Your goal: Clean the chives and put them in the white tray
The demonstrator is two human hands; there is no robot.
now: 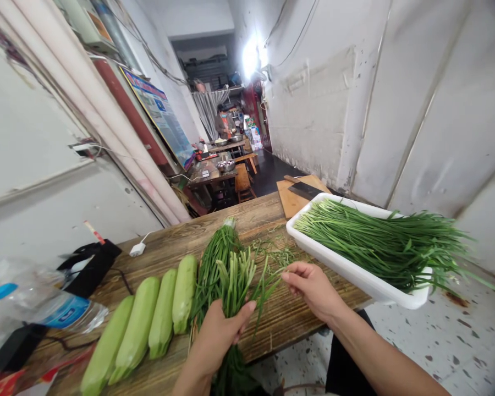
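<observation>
Closest to me, the left hand (220, 333) is wrapped around the lower stems of a bunch of chives (225, 264), thumb laid across the front, gripping it firmly. The bunch lies on the wooden table (181, 236) at its near edge, tips pointing away, with the stem ends hanging off towards the person. Just to the right, the right hand (309, 286) has its fingertips pinched together on a thin strand (272, 281) that splays off the side of the bunch.

By my reckoning this is the picking-over stage, with one stalk being drawn from the bundle at a time. Freeing the strand calls for a steady left grip and a light pull, so the rest stays together.

The chives look fresh: deep green, slender, a little untidy, with paler cut ends bristling up in the middle. Four pale green gourds (148, 319) lie side by side just left of them. Wispy scraps (276, 253) litter the boards beyond. Further right, a white tray (346, 269) overhangs the table edge, holding neatly laid greens (379, 242). Behind it is a cutting board (291, 201) with a cleaver (305, 190) on top.
</observation>
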